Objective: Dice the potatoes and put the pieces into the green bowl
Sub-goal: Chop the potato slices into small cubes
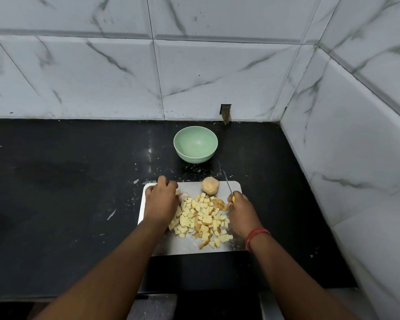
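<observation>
Diced potato pieces (200,218) are spread on the cutting board (231,247). A knife (228,184) is gripped by the right hand (240,211); the left hand (162,199) is curled beside the pieces, its grasp hidden. The green bowl (195,144) is left empty.

Readable text, labels, brands, numbers, signs: none showing on any surface in view.
</observation>
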Motion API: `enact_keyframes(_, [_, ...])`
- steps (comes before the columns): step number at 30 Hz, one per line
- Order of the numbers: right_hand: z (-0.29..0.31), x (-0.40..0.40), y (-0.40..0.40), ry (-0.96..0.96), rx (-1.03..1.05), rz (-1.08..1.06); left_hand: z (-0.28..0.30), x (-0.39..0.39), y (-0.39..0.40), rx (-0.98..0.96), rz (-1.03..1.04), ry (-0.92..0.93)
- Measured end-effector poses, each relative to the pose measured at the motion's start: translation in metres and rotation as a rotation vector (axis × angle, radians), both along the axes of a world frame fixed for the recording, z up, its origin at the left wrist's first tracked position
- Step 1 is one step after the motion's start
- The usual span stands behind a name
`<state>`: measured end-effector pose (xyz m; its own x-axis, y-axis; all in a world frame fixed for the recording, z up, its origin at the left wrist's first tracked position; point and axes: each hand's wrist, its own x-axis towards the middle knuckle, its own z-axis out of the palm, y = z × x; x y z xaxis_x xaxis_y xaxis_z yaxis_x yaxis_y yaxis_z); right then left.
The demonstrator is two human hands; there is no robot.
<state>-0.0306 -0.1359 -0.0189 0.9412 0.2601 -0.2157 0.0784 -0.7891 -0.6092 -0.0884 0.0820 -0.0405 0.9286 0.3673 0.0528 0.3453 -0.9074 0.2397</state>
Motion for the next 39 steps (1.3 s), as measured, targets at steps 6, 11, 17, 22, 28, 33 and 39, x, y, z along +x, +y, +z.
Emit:
enact_keyframes(6, [-0.005, 0.004, 0.002, 0.036, 0.023, 0.135, 0.009, 0.005, -0.002, -0.105, 0.018, -0.042])
enact_keyframes(11, [-0.001, 0.012, -0.009, 0.243, 0.134, 0.164, 0.012, 0.006, -0.016, -0.3, 0.105, -0.17])
enact_keyframes(17, [-0.005, 0.004, -0.011, 0.005, 0.13, -0.07, 0.014, 0.007, -0.03, -0.394, 0.115, -0.216])
enact_keyframes(22, [-0.014, -0.019, -0.002, 0.016, -0.027, 0.055, 0.01, 0.006, -0.034, -0.452, 0.149, -0.231])
enact_keyframes(28, [-0.004, -0.016, -0.005, 0.073, 0.075, -0.024, 0.012, 0.005, -0.037, -0.521, 0.165, -0.249])
enact_keyframes(33, [0.002, -0.016, -0.016, 0.227, -0.14, 0.07, 0.011, 0.0, -0.033, -0.543, 0.173, -0.276])
enact_keyframes(39, [0.003, -0.035, -0.004, 0.47, 0.176, 0.009, 0.01, -0.002, -0.033, -0.561, 0.188, -0.276])
